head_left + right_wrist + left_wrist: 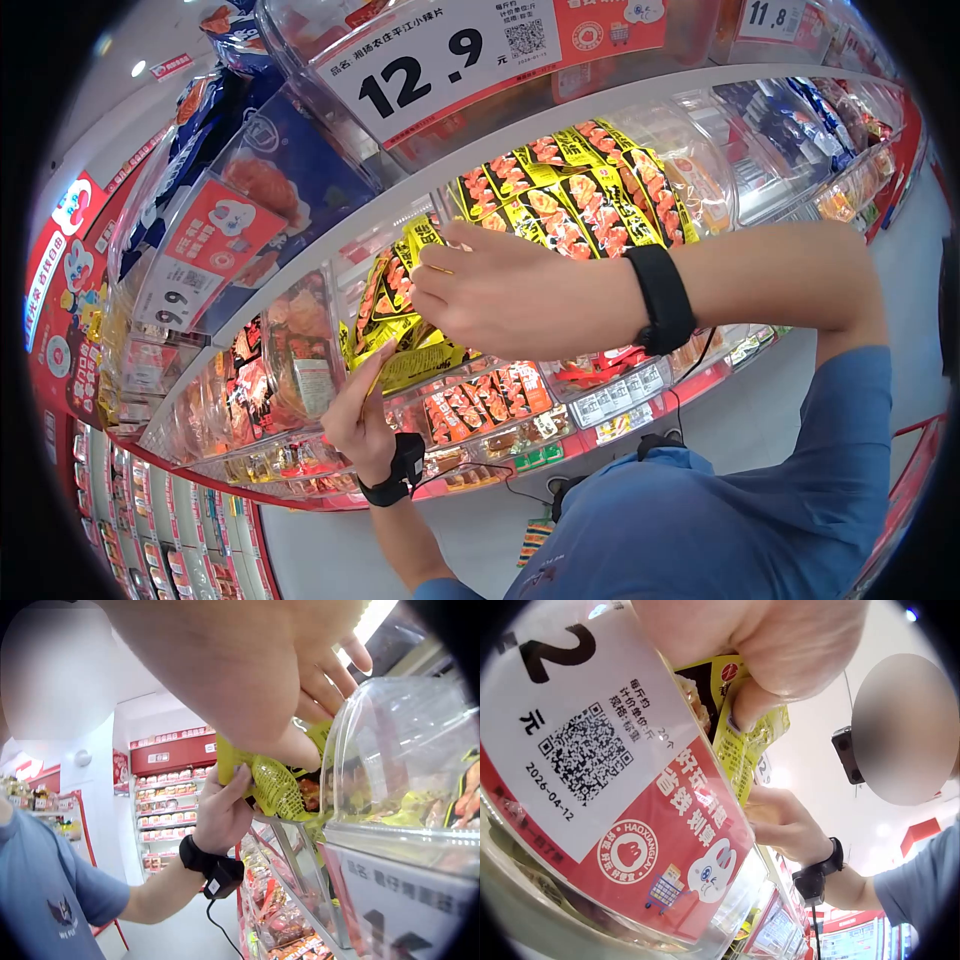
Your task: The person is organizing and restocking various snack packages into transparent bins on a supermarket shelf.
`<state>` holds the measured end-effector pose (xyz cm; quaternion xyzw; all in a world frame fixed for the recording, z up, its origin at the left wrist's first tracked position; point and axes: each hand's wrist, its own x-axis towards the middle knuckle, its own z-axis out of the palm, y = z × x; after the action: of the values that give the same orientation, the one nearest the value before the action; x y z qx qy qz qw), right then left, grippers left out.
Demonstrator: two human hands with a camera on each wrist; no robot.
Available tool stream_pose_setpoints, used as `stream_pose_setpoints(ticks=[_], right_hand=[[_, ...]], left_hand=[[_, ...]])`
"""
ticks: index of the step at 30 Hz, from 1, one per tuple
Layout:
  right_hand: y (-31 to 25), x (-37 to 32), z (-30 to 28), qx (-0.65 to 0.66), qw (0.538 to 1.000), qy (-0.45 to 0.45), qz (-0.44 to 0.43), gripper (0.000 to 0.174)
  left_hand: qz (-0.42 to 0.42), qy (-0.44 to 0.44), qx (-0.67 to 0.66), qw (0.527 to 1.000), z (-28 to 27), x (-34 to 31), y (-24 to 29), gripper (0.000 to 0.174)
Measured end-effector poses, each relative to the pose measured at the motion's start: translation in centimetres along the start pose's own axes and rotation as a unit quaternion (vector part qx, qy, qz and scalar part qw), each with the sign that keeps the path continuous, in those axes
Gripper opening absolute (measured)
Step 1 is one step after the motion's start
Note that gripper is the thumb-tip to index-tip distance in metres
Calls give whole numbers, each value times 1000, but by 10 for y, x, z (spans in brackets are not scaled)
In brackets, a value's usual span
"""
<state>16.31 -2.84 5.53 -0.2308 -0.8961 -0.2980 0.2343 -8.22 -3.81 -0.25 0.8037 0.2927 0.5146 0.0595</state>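
Observation:
In the head view, a yellow-and-black snack packet lies at the front of a clear plastic bin among several like it. My left hand pinches the packet's near edge; its thumb presses on the yellow wrapper in the right wrist view. Bent over the same packet from above is my right hand, with its fingers at the wrapper and its palm hiding part of it. The left wrist view shows the packet between the two hands, close behind a price sign. Black bands circle both wrists.
A price card reading 12.9 hangs on the upper bins. Another price card stands at the left. More yellow packets fill the bin beside the right hand. The curved clear bin wall rises by the right fingers. Red-packed snacks sit lower.

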Motion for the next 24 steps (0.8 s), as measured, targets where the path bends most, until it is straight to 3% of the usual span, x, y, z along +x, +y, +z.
stream_pose_setpoints(ticks=[2, 3, 6, 10, 11, 14, 16, 18, 21, 24], right_hand=[[9, 6, 7, 67, 995, -79, 1, 15], [11, 10, -6, 56, 993, -104, 3, 10], [16, 19, 8, 139, 983, -35, 112, 8], [20, 12, -4, 157, 970, 156, 98, 7], [22, 8, -12, 145, 975, 130, 109, 9], [33, -8, -18, 232, 937, 198, 171, 8], [34, -21, -43, 287, 901, 122, 302, 15], [42, -42, -52, 348, 839, 54, 415, 21], [43, -77, -64, 565, 582, 70, 580, 23], [28, -101, -74, 636, 479, 121, 593, 19]], left_hand=[[1, 8, 0, 1000, -1, -1, -2, 32], [-19, 16, -1, 1000, -1, -3, -3, 31], [-55, 45, 4, 997, -2, -5, -7, 29], [-80, 70, 10, 994, 0, -1, -7, 28], [-96, 70, 5, 993, -1, 0, -7, 28], [-126, 95, -22, 987, 1, 0, -13, 28], [-138, 85, -5, 987, 1, 0, -15, 28], [-147, 78, 8, 986, 1, 0, -14, 28], [-150, 78, 18, 985, 1, 0, -14, 28], [-151, 74, 24, 986, 1, 0, -11, 28]])
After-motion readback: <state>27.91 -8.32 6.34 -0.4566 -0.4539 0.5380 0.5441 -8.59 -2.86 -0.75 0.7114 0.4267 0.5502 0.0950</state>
